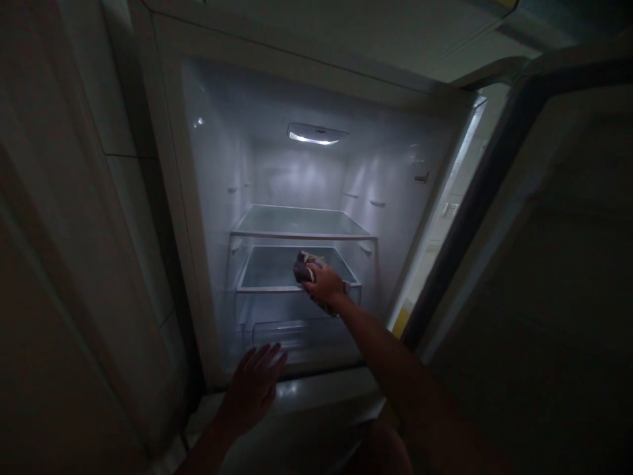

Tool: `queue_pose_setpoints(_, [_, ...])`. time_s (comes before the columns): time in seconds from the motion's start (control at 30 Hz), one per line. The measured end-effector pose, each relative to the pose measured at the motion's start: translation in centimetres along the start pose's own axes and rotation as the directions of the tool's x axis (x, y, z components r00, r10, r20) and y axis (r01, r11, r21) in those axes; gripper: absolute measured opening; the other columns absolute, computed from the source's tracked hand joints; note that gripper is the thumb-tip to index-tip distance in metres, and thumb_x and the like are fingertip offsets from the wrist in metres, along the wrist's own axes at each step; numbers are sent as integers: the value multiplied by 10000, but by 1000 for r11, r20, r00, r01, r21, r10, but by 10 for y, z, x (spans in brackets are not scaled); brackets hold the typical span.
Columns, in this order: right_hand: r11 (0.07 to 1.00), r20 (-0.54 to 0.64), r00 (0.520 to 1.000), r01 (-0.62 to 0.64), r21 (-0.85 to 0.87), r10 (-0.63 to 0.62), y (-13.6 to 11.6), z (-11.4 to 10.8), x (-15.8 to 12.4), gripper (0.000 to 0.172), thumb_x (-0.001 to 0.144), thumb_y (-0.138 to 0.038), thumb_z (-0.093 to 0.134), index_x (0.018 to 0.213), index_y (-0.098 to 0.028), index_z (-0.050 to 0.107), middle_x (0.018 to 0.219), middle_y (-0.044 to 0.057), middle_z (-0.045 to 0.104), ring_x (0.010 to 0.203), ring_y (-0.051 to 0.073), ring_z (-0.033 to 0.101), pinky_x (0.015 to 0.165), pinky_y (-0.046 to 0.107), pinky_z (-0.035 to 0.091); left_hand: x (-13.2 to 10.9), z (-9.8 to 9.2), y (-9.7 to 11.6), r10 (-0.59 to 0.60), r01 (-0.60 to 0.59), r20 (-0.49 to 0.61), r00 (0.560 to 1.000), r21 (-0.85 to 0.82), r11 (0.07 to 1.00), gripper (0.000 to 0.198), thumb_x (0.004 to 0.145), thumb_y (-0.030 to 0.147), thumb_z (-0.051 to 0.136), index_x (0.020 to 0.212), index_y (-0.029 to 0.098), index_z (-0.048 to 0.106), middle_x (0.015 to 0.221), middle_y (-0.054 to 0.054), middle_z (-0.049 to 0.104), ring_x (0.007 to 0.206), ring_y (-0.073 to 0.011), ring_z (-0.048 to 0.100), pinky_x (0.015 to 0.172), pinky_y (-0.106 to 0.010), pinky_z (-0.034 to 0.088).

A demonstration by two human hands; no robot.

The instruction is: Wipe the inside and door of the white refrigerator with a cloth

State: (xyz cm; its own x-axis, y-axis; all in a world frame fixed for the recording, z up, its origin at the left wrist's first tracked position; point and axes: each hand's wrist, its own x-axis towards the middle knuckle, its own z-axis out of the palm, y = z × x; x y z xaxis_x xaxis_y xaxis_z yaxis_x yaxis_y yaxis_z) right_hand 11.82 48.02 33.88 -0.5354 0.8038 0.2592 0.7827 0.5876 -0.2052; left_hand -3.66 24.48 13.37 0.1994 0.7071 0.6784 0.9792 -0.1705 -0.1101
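My right hand reaches into a lit refrigerator and is closed around a crumpled dark and pale patterned cloth. The cloth is at the lower glass shelf, over its front right part, and some of it hangs below the hand past the shelf's front edge. Lower down, my left hand is held with its fingers stretched out and nothing in it. It is in front of the clear drawer at the bottom of the refrigerator; whether it touches anything I cannot tell.
An upper glass shelf spans the refrigerator above the cloth. The lamp glows at the ceiling. On the right the refrigerator door stands wide, and a tiled wall runs close along the left side. The surroundings are dark.
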Motion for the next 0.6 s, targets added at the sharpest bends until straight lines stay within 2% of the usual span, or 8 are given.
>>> queue_pose_setpoints(0.07, [995, 10, 996, 87, 55, -88, -17, 4, -12, 654, 949, -580, 738, 1549, -368, 589, 1413, 91, 626, 1282, 290, 617, 1065, 368, 482, 29, -1, 6, -154, 154, -15, 988, 3, 988, 619, 1050, 256, 550, 1656, 323, 442, 1615, -106, 588, 1534, -318, 485, 1332, -581, 236])
queue_pose_setpoints(0.13, [986, 13, 991, 132, 105, -134, -26, 3, -28, 667, 926, -606, 764, 1532, -383, 599, 1389, 81, 639, 1251, 283, 636, 1036, 348, 490, 61, -4, 9, -267, 267, 77, 961, 5, 964, 609, 1021, 328, 650, 1606, 242, 508, 1563, -169, 613, 1490, -359, 523, 1321, -623, 234])
queue_pose_setpoints(0.2, [979, 18, 989, 140, 150, -145, -25, 0, -46, 695, 895, -617, 799, 1521, -386, 603, 1351, 70, 662, 1200, 270, 665, 1005, 328, 503, 87, -13, 8, -295, 296, 214, 931, 28, 955, 581, 969, 272, 727, 1524, 193, 577, 1470, -181, 663, 1399, -353, 593, 1275, -579, 333])
queue_pose_setpoints(0.27, [976, 19, 992, 121, 183, -126, -15, -4, -68, 700, 888, -590, 816, 1518, -372, 603, 1336, 68, 678, 1184, 263, 679, 1004, 323, 512, 102, -25, 8, -288, 283, 330, 899, 64, 957, 516, 924, 182, 762, 1424, 188, 635, 1394, -164, 694, 1314, -338, 642, 1170, -511, 455])
queue_pose_setpoints(0.37, [971, -24, 999, 30, 239, -25, 6, -4, -107, 678, 894, -493, 822, 1517, -329, 612, 1375, 98, 667, 1240, 292, 665, 1059, 365, 514, 108, -47, 13, -273, 261, 469, 840, 92, 961, 500, 885, 133, 797, 1357, 200, 648, 1405, -157, 695, 1296, -337, 663, 1059, -463, 528])
queue_pose_setpoints(0.43, [935, -64, 996, -40, 352, 67, 18, -1, -137, 676, 867, -440, 838, 1496, -299, 633, 1357, 113, 675, 1225, 306, 673, 1070, 400, 528, 107, -61, 22, -265, 261, 575, 774, 90, 961, 577, 886, 142, 804, 1424, 201, 602, 1403, -163, 713, 1272, -336, 693, 1036, -458, 546])
queue_pose_setpoints(0.53, [799, -147, 976, -40, 600, 159, 30, 4, -183, 642, 859, -451, 826, 1452, -276, 651, 1369, 103, 695, 1246, 302, 680, 1117, 439, 536, 105, -78, 36, -250, 268, 692, 677, 84, 960, 707, 881, 166, 817, 1524, 197, 523, 1379, -176, 741, 1231, -347, 728, 1020, -468, 561])
queue_pose_setpoints(0.6, [690, -189, 957, -16, 724, 220, 37, 9, -214, 648, 867, -524, 810, 1444, -279, 647, 1434, 99, 684, 1309, 309, 669, 1152, 469, 532, 104, -87, 45, -229, 255, 714, 661, 73, 964, 700, 852, 166, 841, 1489, 215, 555, 1396, -165, 737, 1252, -352, 721, 1021, -462, 560])
